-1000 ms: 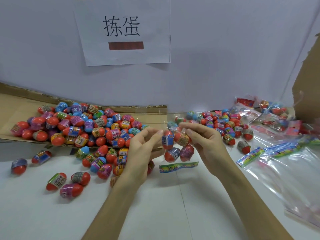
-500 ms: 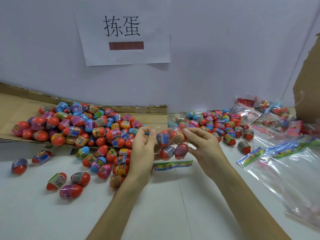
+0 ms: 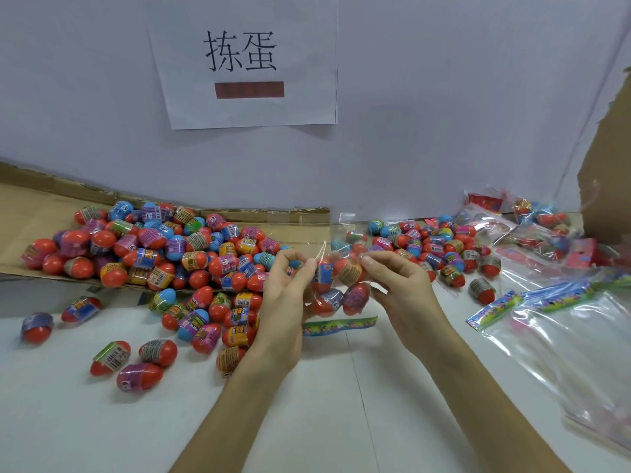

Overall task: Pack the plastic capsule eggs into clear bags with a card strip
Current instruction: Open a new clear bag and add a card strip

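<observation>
While both hands hold the bag (image 3: 324, 250) up between them over the table (image 3: 341, 404), the left hand (image 3: 283, 302) pinches its top left edge between thumb and fingertips and the right hand (image 3: 403, 295) pinches the top right, fingers curled. The bag has about four eggs (image 3: 348, 273) in it; the strip (image 3: 341, 326) sits just under them, can't tell if it's inside the bag. Loose egg pile (image 3: 164, 247) is on the left, partly on cardboard (image 3: 20, 213); empty bags (image 3: 563, 336) near right.
</observation>
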Demonstrator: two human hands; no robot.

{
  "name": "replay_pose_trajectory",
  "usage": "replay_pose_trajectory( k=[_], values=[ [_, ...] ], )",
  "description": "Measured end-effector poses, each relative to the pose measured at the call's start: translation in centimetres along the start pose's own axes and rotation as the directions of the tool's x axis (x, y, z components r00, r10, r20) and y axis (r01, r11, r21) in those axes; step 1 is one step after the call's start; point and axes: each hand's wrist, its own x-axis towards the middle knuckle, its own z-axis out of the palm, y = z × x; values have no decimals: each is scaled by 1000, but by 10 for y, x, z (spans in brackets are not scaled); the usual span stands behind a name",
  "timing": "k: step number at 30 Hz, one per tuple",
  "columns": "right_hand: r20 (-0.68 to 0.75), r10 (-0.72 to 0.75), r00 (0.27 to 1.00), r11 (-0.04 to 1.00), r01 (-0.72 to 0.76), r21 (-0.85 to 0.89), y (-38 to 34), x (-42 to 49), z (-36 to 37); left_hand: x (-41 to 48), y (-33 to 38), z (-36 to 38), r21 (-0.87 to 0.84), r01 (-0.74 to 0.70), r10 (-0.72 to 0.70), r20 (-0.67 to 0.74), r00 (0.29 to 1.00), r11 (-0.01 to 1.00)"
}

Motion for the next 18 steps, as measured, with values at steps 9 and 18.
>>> replay_pose_trajectory(
  k=[9, 18],
  values=[
    [6, -15, 1000, 1000, 15, 21, 1, -2, 4, 2, -2, 1, -71, 23, -20, 47, 999, 997],
    [36, -31, 999, 999, 30, 22, -2, -3, 5, -4, 3, 2, -252, 147, -92, 219, 971, 956]
  ],
)
